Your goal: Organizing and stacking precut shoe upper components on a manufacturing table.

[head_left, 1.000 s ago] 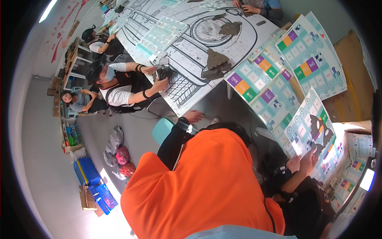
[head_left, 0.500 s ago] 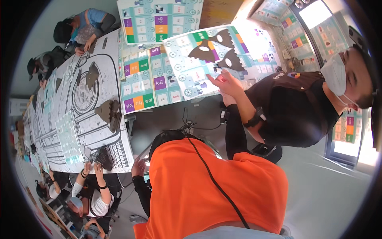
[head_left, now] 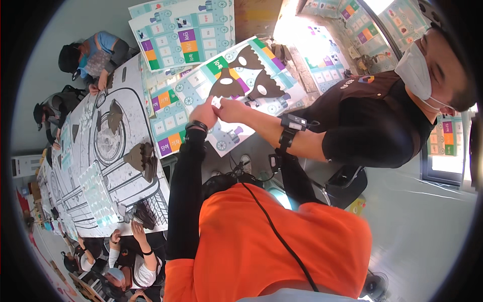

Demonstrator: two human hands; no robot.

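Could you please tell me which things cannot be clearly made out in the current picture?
All in the head view:
- Right hand: hidden behind the co-worker's forearm.
- Small white thing beside the left hand: too small, partly covered by fingers.
- Part of the printed board: covered by hands and forearm.
- Part of the printed sheet behind: washed out by glare.

A long bench [head_left: 137,83] with a white top, printed in black line drawing, runs down the left — a large round wheel shape shows among its lines. On it lies a pale teal sheet with rows of light rounded shapes [head_left: 100,194]. A person in a blue top and dark cap [head_left: 103,53] leans at its upper end. Right of centre, a black chair with a metal frame [head_left: 347,185] stands on the smooth grey floor [head_left: 397,221]; a bright, dark-framed window [head_left: 443,165] shows farther right.
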